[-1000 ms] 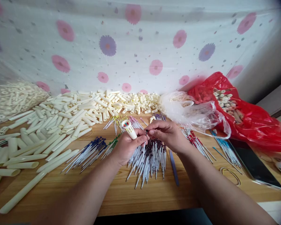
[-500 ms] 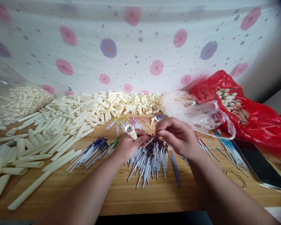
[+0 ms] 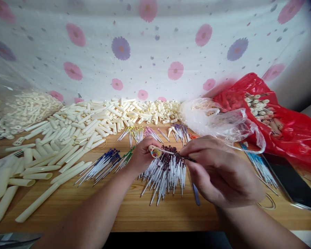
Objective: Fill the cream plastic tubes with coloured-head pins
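1. Here's our rod [image 3: 170,152], above the dark-headed heap [image 3: 168,176], its pale end right at the barrel's mouth; whether it's inside, we can't tell.
2. It looks light and slim, stiff enough to aim, though we'd expect a hard sideways push to bend it. Smooth shaft, so it may roll; the dark head looks our best hold.
3. And that's where our right hand [image 3: 223,169] has it, thumb and fingers pinched on the dark end.
4. Opposite, our left hand [image 3: 142,157] grips the cream barrel [image 3: 154,151], coloured bits showing in its mouth. Hard, light plastic, we judge, perhaps slick; round the body suits us, mouth uncovered.
5. Further out, left of the heap, we have blue-headed rods [image 3: 100,166]; beyond them, loose cream tubes [image 3: 80,124].
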Demonstrator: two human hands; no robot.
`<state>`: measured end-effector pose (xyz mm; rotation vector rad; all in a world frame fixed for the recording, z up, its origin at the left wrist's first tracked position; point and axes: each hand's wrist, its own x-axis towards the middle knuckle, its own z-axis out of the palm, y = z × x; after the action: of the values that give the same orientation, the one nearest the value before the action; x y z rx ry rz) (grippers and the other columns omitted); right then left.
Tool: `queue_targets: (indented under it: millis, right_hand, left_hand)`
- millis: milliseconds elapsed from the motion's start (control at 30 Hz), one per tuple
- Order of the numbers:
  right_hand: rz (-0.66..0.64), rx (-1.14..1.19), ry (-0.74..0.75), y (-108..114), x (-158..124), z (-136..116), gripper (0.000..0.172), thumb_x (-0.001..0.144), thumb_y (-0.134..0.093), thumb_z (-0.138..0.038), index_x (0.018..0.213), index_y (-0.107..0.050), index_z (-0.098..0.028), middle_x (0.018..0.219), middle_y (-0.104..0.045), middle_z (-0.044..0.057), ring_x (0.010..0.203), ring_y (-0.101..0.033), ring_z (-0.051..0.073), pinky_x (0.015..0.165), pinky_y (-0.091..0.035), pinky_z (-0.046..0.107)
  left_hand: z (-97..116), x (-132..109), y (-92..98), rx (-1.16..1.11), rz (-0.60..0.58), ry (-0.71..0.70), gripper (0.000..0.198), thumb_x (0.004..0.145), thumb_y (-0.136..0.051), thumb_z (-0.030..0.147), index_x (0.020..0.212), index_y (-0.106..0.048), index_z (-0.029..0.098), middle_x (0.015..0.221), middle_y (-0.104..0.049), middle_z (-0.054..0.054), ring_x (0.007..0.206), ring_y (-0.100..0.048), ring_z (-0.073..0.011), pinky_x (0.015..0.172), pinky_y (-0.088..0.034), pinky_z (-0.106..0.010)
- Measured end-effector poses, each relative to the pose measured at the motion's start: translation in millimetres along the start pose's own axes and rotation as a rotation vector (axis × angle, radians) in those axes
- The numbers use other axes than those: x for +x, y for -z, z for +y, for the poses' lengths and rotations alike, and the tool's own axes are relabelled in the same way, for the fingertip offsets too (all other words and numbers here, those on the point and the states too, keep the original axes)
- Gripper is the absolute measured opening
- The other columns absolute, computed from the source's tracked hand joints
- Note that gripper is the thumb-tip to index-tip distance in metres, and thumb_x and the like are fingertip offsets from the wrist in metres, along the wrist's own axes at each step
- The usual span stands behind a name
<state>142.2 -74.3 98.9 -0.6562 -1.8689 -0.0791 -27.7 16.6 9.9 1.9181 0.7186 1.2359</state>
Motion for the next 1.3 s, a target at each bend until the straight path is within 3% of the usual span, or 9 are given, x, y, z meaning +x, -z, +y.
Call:
queue_targets:
  millis: [200, 367, 667, 800, 933, 1067, 1200, 1300]
  right_hand:
    - [0.045, -0.011, 0.062, -12.0, -3.9, 2.7, 0.015, 0.079, -0.059, -0.004, 0.087, -0.058, -0.017, 0.077, -0.07, 0.007, 0.074, -0.067, 0.014, 0.066, -0.057, 0.028]
    - [0.096, 0.007, 0.059, -16.8, -7.3, 5.1, 0.015, 0.078, -0.06, -0.005, 0.089, -0.058, -0.015, 0.076, -0.068, 0.008, 0.073, -0.066, 0.016, 0.064, -0.057, 0.03]
    - [0.05, -0.024, 0.07, -14.4, -10.6, 4.5, 0.02, 0.078, -0.061, -0.006, 0.092, -0.059, -0.02, 0.08, -0.07, 0.008, 0.076, -0.068, 0.016, 0.067, -0.059, 0.03]
    - [0.103, 0.018, 0.032, -15.9, -13.2, 6.7, 0.021, 0.077, -0.061, -0.003, 0.093, -0.06, -0.017, 0.08, -0.07, 0.008, 0.075, -0.068, 0.016, 0.066, -0.059, 0.029]
    - [0.068, 0.028, 0.092, -19.0, -15.0, 7.9, 0.023, 0.075, -0.064, -0.002, 0.094, -0.059, -0.014, 0.083, -0.069, 0.011, 0.079, -0.067, 0.017, 0.069, -0.058, 0.03]
    - [0.054, -0.024, 0.103, -25.7, -16.2, 12.8, 0.022, 0.076, -0.063, -0.003, 0.095, -0.059, -0.015, 0.086, -0.066, 0.01, 0.08, -0.065, 0.017, 0.069, -0.056, 0.031]
    - [0.016, -0.176, 0.001, -28.4, -18.4, 22.4, 0.016, 0.078, -0.064, -0.01, 0.091, -0.062, -0.019, 0.086, -0.061, 0.006, 0.078, -0.059, 0.017, 0.065, -0.051, 0.033]
    - [-0.036, -0.22, -0.019, -27.1, -19.6, 27.6, 0.018, 0.08, -0.062, -0.01, 0.094, -0.062, -0.021, 0.089, -0.06, 0.006, 0.082, -0.057, 0.018, 0.068, -0.049, 0.033]
  left_hand:
    - [-1.5, -0.7, -0.1, 0.018, -0.016, -0.048, 0.031, 0.074, -0.068, 0.048, 0.065, -0.059, 0.02, 0.067, -0.056, 0.001, 0.067, -0.053, -0.0159, 0.064, -0.04, -0.029]
    - [-4.3, 0.2, 2.0, 0.091, 0.008, -0.082, 0.028, 0.078, -0.065, 0.045, 0.066, -0.059, 0.02, 0.068, -0.056, 0.001, 0.069, -0.053, -0.0161, 0.066, -0.041, -0.03]
    - [-1.4, -0.9, 3.5, 0.156, 0.035, -0.093, 0.021, 0.081, -0.064, 0.037, 0.072, -0.062, 0.019, 0.074, -0.056, -0.001, 0.072, -0.052, -0.0157, 0.068, -0.041, -0.029]
    - [-0.6, -0.7, 4.9, 0.135, 0.031, -0.107, 0.021, 0.078, -0.067, 0.039, 0.075, -0.062, 0.019, 0.076, -0.056, -0.001, 0.073, -0.053, -0.0161, 0.068, -0.041, -0.029]
    - [0.8, -1.0, 6.0, 0.115, 0.019, -0.126, 0.022, 0.078, -0.067, 0.041, 0.078, -0.063, 0.02, 0.078, -0.055, -0.001, 0.075, -0.053, -0.0166, 0.069, -0.041, -0.029]
    - [1.4, -1.7, 7.7, 0.138, 0.001, -0.158, 0.028, 0.08, -0.062, 0.048, 0.081, -0.061, 0.02, 0.079, -0.054, -0.002, 0.078, -0.051, -0.0171, 0.071, -0.04, -0.029]
    - [4.5, -2.3, 11.9, 0.188, -0.04, -0.165, 0.054, 0.078, -0.047, 0.068, 0.096, -0.06, 0.02, 0.089, -0.053, -0.005, 0.086, -0.05, -0.0206, 0.078, -0.041, -0.033]
    - [7.8, -2.8, 14.3, 0.218, -0.049, -0.137, 0.055, 0.086, -0.032, 0.065, 0.104, -0.057, 0.02, 0.096, -0.053, -0.007, 0.095, -0.05, -0.0228, 0.086, -0.04, -0.036]
